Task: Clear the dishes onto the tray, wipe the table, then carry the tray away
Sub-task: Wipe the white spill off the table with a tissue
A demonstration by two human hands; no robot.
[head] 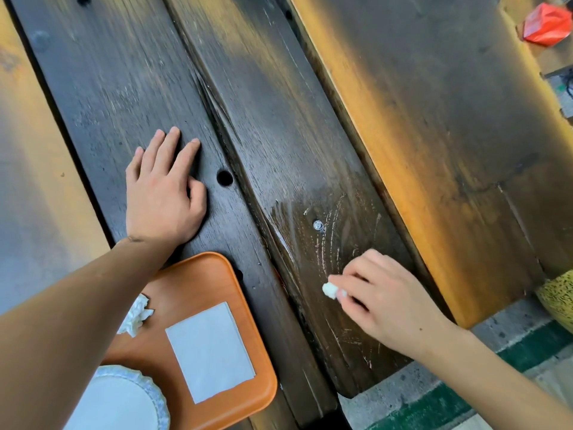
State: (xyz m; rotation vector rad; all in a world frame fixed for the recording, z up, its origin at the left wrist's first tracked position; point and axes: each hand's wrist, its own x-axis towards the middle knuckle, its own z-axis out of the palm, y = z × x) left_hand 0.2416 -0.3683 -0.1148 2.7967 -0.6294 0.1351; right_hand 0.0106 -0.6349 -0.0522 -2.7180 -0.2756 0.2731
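From the head camera I lose a good deal at the edges: my left forearm covers the near left part of the orange tray (pixel 248 361), the white ruffled-rim plate (pixel 145 387) on it is cut off by the bottom edge, and a red crumpled thing (pixel 545 24) at the top right is too blurred for me to name. A yellowish speckled object (pixel 558 299) at the right edge is also cut off. My left hand (pixel 161 193) lies flat on the dark wooden surface (pixel 279 119), fingers (pixel 169 147) spread and holding nothing, just beyond the tray's far corner. My right hand (pixel 381 302) has its fingers pinched closed on a small white wad (pixel 329 290), pressed against the plank where pale wet streaks curve around a screw head (pixel 317 225). On the tray rest a flat white paper napkin (pixel 210 349) and a crumpled tissue (pixel 136 315), apart from each other.
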